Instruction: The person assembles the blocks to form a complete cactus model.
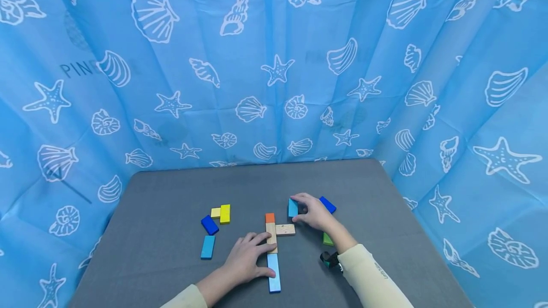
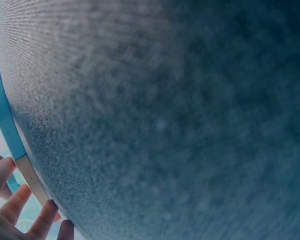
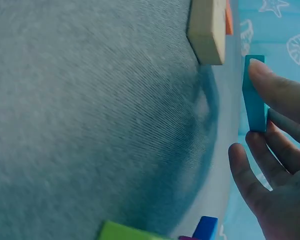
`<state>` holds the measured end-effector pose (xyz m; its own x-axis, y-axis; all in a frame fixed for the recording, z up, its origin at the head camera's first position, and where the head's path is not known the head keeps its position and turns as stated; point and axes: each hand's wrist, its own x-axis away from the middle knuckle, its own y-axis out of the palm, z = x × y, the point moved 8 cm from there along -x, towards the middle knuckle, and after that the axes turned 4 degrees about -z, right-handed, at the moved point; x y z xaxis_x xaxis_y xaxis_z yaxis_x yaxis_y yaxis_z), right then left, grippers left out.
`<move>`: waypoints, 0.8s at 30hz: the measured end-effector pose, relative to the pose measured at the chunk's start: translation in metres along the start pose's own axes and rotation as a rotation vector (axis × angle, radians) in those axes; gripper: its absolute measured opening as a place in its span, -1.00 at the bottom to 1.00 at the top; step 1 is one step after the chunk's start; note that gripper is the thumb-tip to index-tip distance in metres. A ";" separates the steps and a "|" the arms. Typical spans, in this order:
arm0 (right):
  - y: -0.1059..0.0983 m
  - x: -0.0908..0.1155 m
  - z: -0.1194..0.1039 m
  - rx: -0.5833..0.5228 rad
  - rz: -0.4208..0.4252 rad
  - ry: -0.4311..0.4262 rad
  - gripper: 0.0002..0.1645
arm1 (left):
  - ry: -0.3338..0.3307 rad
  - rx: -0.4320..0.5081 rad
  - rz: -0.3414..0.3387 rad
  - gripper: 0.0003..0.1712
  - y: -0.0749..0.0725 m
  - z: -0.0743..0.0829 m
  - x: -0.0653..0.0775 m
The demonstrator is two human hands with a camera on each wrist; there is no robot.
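In the head view a straight line of blocks runs toward me: an orange block [image 1: 269, 217], a bare wooden block [image 1: 271, 228] and a light blue block [image 1: 274, 279]. My left hand [image 1: 246, 259] lies along the line's left side, fingers spread, fingertips on the wood and thumb at the light blue block. Another wooden block [image 1: 285, 229] juts out rightward from the line. Farther back, my right hand [image 1: 314, 213] pinches a blue block [image 1: 293, 207] between thumb and fingers. The right wrist view shows this blue block [image 3: 256, 95] held by its ends.
On the left lie yellow blocks [image 1: 225, 214], a dark blue block [image 1: 210, 225] and a light blue block [image 1: 207, 247]. Near my right forearm are a dark blue block [image 1: 327, 204], a green block [image 1: 327, 238] and a black object [image 1: 328, 259]. Behind the grey table [image 1: 171, 194] hangs a shell-patterned curtain [image 1: 274, 108].
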<state>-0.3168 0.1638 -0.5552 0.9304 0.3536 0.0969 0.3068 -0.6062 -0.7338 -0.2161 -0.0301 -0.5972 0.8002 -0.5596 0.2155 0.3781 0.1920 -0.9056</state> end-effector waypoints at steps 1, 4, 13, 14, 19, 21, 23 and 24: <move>0.002 0.000 0.000 0.003 -0.008 -0.004 -0.20 | 0.000 0.001 0.001 -0.08 0.000 0.000 0.000; 0.008 -0.001 0.001 0.013 -0.025 -0.009 -0.20 | 0.003 0.001 0.003 -0.09 0.001 -0.001 0.000; 0.012 -0.001 0.004 0.045 -0.035 0.014 -0.26 | 0.010 -0.010 0.017 -0.09 0.002 0.000 -0.002; 0.011 -0.001 0.004 0.052 -0.038 0.015 -0.26 | 0.010 -0.012 0.017 -0.09 0.001 0.001 -0.002; 0.012 0.001 0.002 0.056 -0.047 0.010 -0.27 | 0.004 -0.008 0.012 -0.09 0.001 0.001 -0.002; 0.013 0.002 0.002 0.055 -0.048 0.007 -0.27 | 0.002 -0.007 0.012 -0.09 0.001 0.000 -0.001; 0.014 0.001 0.002 0.054 -0.048 0.005 -0.28 | 0.001 -0.011 0.013 -0.09 0.001 -0.001 -0.001; 0.014 0.001 0.002 0.054 -0.047 0.006 -0.28 | 0.002 -0.009 0.015 -0.09 0.001 -0.001 -0.001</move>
<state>-0.3115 0.1569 -0.5667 0.9162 0.3769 0.1361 0.3394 -0.5493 -0.7636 -0.2168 -0.0300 -0.5981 0.8048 -0.5584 0.2013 0.3621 0.1931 -0.9119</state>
